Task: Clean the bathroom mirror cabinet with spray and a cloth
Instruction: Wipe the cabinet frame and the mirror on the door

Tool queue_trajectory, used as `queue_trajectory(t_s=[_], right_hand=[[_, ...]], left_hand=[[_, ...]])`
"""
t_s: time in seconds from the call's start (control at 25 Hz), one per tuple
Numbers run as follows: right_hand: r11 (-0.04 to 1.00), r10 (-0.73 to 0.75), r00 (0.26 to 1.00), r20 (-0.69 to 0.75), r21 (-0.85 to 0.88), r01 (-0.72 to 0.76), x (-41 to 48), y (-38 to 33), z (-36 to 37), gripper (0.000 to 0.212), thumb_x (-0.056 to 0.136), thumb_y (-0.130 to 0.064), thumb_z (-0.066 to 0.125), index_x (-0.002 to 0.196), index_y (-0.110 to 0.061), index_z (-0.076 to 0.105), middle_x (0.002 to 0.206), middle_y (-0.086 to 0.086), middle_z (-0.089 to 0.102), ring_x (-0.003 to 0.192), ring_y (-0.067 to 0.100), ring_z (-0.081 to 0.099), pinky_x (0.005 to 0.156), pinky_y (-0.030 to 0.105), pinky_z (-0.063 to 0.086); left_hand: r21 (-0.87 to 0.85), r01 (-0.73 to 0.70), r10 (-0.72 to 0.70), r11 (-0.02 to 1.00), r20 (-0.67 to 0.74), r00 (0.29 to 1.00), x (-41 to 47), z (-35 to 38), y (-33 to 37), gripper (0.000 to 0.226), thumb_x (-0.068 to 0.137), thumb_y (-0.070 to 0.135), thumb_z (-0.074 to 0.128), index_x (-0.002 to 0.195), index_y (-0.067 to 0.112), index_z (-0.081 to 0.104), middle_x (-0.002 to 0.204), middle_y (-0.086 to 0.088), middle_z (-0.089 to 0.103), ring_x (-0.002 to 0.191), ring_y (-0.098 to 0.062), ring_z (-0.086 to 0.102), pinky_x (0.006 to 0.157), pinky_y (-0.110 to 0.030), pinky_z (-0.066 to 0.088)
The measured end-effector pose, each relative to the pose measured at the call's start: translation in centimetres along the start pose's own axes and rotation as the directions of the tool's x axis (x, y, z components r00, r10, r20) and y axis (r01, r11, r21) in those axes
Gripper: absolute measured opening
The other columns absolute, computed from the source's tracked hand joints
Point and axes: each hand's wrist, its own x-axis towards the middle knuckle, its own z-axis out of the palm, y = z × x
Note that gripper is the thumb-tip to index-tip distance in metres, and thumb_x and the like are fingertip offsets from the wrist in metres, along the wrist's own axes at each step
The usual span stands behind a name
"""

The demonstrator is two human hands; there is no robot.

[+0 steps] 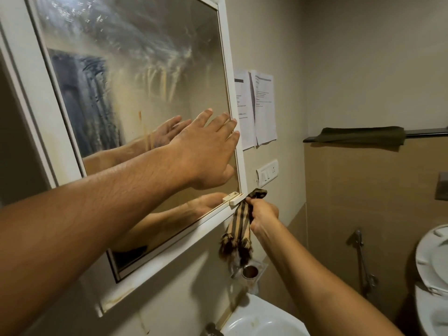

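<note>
Fingers (224, 120) of the left hand (206, 149) lie straight and slightly spread, flat on the glass of the mirror cabinet (135, 98) near its right edge, holding nothing. The hand and forearm are doubled in the streaked, smeary glass. The fingers of the right hand (263, 217) are curled tight round a brown-and-black striped cloth (238, 230). The cloth's upper end is just beside the cream latch (234, 198) at the door's lower right corner, and the rest hangs below the fist. Beyond, papers (257, 107) are stuck to the wall above a switch plate (268, 172). A dark towel (363, 135) lies over a rail, and a white sink (261, 318) sits below.
</note>
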Motion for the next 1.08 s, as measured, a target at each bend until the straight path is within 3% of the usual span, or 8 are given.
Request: queue_trajectory(t_s=[0.12, 0.24, 0.56, 0.64, 0.76, 0.84, 0.96, 1.08], right_hand=[[0.997, -0.059, 0.997, -0.056, -0.054, 0.056, -1.9, 0.6, 0.1, 0.011, 0.088, -0.004, 0.077, 0.097, -0.002, 0.073, 0.088, 0.011, 0.077, 0.083, 0.028, 0.075, 0.082, 0.042, 0.063], [0.988, -0.006, 0.999, 0.051, -0.151, 0.014, -2.9, 2.0, -0.2, 0.016, 0.087, -0.001, 0.078, 0.101, -0.001, 0.071, 0.093, 0.014, 0.076, 0.086, 0.029, 0.075, 0.082, 0.044, 0.064], [0.988, -0.047, 0.997, 0.054, -0.141, 0.054, -5.9, 3.0, -0.5, 0.011, 0.091, -0.003, 0.075, 0.100, -0.002, 0.070, 0.092, 0.013, 0.075, 0.081, 0.026, 0.073, 0.070, 0.037, 0.061], [0.989, -0.083, 0.996, 0.030, -0.122, 0.086, -5.1, 2.4, -0.2, 0.015, 0.087, 0.000, 0.076, 0.101, 0.000, 0.070, 0.093, 0.014, 0.076, 0.085, 0.029, 0.076, 0.081, 0.043, 0.064], [0.995, -0.091, 0.992, -0.086, -0.051, 0.086, -4.8, 0.7, 0.7, 0.012, 0.089, 0.002, 0.073, 0.101, 0.003, 0.071, 0.091, 0.014, 0.077, 0.078, 0.027, 0.075, 0.077, 0.041, 0.064], [0.993, -0.061, 0.997, -0.048, -0.105, 0.056, -5.7, 2.0, 0.1, 0.010, 0.091, -0.001, 0.073, 0.101, 0.001, 0.071, 0.089, 0.012, 0.076, 0.076, 0.024, 0.073, 0.070, 0.035, 0.062], [0.985, -0.018, 0.995, 0.101, -0.172, 0.035, -6.7, 3.3, -0.6, 0.016, 0.088, 0.000, 0.077, 0.103, 0.001, 0.071, 0.092, 0.014, 0.077, 0.085, 0.028, 0.076, 0.082, 0.041, 0.064], [0.998, -0.023, 1.000, -0.005, -0.051, 0.023, -4.9, 0.9, 0.1, 0.018, 0.089, 0.000, 0.075, 0.105, 0.004, 0.070, 0.092, 0.014, 0.075, 0.082, 0.028, 0.075, 0.075, 0.039, 0.064]], left_hand=[[0.007, -0.029, 0.029, 1.000, 0.002, 1.000, -0.8, 0.3, 0.3, 0.077, 0.102, 0.051, 0.024, 0.164, 0.010, 0.005, 0.172, -0.014, -0.001, 0.159, -0.030, -0.003, 0.128, -0.052, 0.002], [0.039, -0.061, 0.060, 0.997, 0.031, 0.998, -1.4, 2.0, 1.0, 0.078, 0.101, 0.054, 0.025, 0.164, 0.010, 0.007, 0.172, -0.015, 0.000, 0.159, -0.032, -0.003, 0.128, -0.053, 0.001], [0.197, -0.122, 0.104, 0.973, 0.099, 0.990, -1.8, 4.8, 1.5, 0.065, 0.101, 0.057, 0.030, 0.149, 0.018, 0.051, 0.170, -0.016, 0.011, 0.157, -0.041, -0.001, 0.125, -0.062, 0.001], [0.210, -0.116, 0.096, 0.971, 0.102, 0.990, -1.6, 4.8, 1.4, 0.067, 0.100, 0.062, 0.029, 0.147, 0.021, 0.053, 0.171, -0.015, 0.010, 0.156, -0.042, -0.002, 0.124, -0.063, 0.001], [0.197, -0.100, 0.078, 0.975, 0.120, 0.990, -1.5, 5.2, 1.2, 0.072, 0.099, 0.067, 0.023, 0.148, 0.023, 0.052, 0.171, -0.016, 0.008, 0.156, -0.043, -0.004, 0.123, -0.064, -0.001], [0.208, -0.110, 0.093, 0.972, 0.089, 0.992, -1.5, 5.7, 1.1, 0.065, 0.099, 0.063, 0.031, 0.145, 0.024, 0.055, 0.170, -0.016, 0.010, 0.156, -0.043, -0.003, 0.123, -0.065, -0.001], [0.199, -0.107, 0.097, 0.974, 0.060, 0.993, -1.3, 6.1, 1.0, 0.062, 0.098, 0.062, 0.034, 0.143, 0.025, 0.057, 0.171, -0.014, 0.010, 0.156, -0.042, -0.003, 0.123, -0.065, -0.002], [0.204, -0.107, 0.091, 0.973, 0.085, 0.992, -1.6, 5.3, 1.5, 0.068, 0.100, 0.065, 0.028, 0.146, 0.021, 0.054, 0.172, -0.013, 0.005, 0.156, -0.042, -0.006, 0.124, -0.064, -0.002]])
